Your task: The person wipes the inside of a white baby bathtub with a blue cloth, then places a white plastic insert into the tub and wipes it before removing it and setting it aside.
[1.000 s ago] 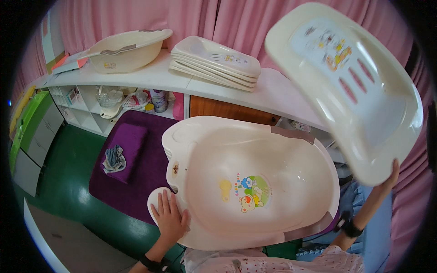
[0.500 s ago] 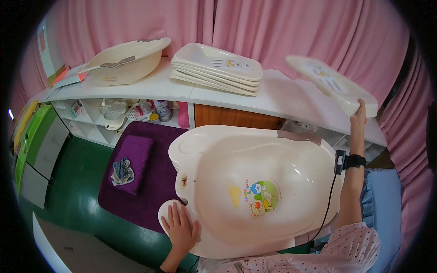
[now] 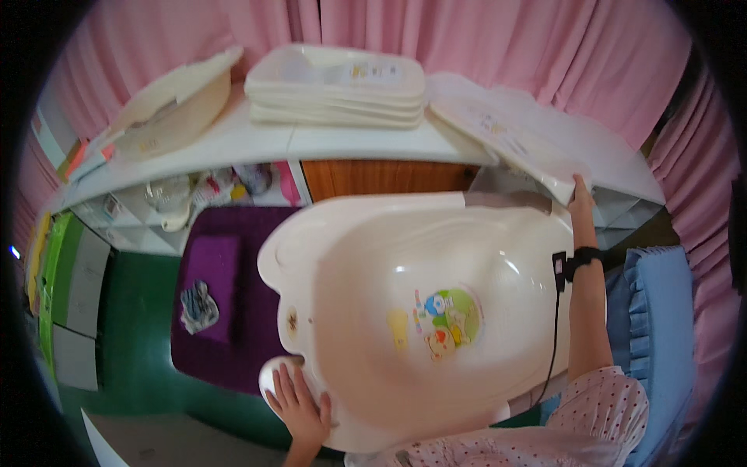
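My right grip [image 3: 580,199] grasps bath insert [image 3: 502,140], surface's [image 3: 358,141] front edge | left grip [image 3: 299,409] unclenched on baby bathtub [image 3: 366,265] rim | likely setting down; next needs steady lowering

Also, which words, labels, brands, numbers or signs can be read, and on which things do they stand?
No text is clear enough to read.
Near tub: coloured lettering beside cartoons, too blurred.
Panel in the right hand: small print, too blurred.
Stacked panels: top print, too small.
Counter tub: sticker, blurred.

Multicoloured lettering [image 3: 418,311] on the cream tub [image 3: 358,311], illegible.
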`<state>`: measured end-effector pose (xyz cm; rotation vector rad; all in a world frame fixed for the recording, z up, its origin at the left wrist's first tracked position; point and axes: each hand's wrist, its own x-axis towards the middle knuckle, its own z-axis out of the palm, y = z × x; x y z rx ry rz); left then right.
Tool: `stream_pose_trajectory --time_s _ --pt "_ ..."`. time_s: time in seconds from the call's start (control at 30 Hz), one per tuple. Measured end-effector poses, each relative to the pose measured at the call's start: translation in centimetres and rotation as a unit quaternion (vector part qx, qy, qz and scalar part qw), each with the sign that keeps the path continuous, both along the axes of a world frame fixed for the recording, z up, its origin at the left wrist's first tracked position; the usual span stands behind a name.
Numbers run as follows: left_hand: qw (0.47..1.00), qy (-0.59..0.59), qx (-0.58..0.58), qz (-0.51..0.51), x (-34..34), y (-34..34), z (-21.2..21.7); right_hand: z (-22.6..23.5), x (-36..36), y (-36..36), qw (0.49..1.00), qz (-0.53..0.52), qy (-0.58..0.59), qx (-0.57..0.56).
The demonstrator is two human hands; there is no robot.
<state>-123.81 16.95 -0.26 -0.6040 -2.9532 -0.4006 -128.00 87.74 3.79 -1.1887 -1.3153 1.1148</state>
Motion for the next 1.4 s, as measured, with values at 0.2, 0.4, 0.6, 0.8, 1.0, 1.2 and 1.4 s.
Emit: stream_pose_trajectory --time_s 0.2,0.4,0.6,0.8,1.0,1.2,1.4 --pt "1.000 -0.011 0.001 0.012 -1.1 0.6 0.4 -3.5 -2.7 0.1 0.921 0.226 -0.295 0.120" --pt "1.000 -0.021 0.005 0.020 -1.0 0.1 0.0 -3.3 -4.7 -18.4 0.646 0.330 -0.366 0.583" --pt "0.999 -0.016 0.026 0.014 -0.7 0.2 0.1 -11.9 -2.0 -36.3 0.290 0.757 -0.428 0.400" --pt "0.996 -0.055 0.058 0.025 -0.9 -0.2 0.1 -18.8 -2.1 -41.5 0.315 0.742 -0.417 0.420" --pt "0.998 -0.035 0.050 0.032 -0.9 -0.3 0.5 -20.8 -1.8 -41.9 0.393 0.690 -0.391 0.464" --pt "0.998 -0.025 0.053 0.035 -0.8 -0.1 0.8 -21.1 -1.8 -42.7 0.463 0.591 -0.366 0.550" --pt "0.998 0.002 0.049 0.029 -0.1 -0.4 0.1 -11.9 -3.7 -42.2 0.597 0.608 -0.318 0.415"
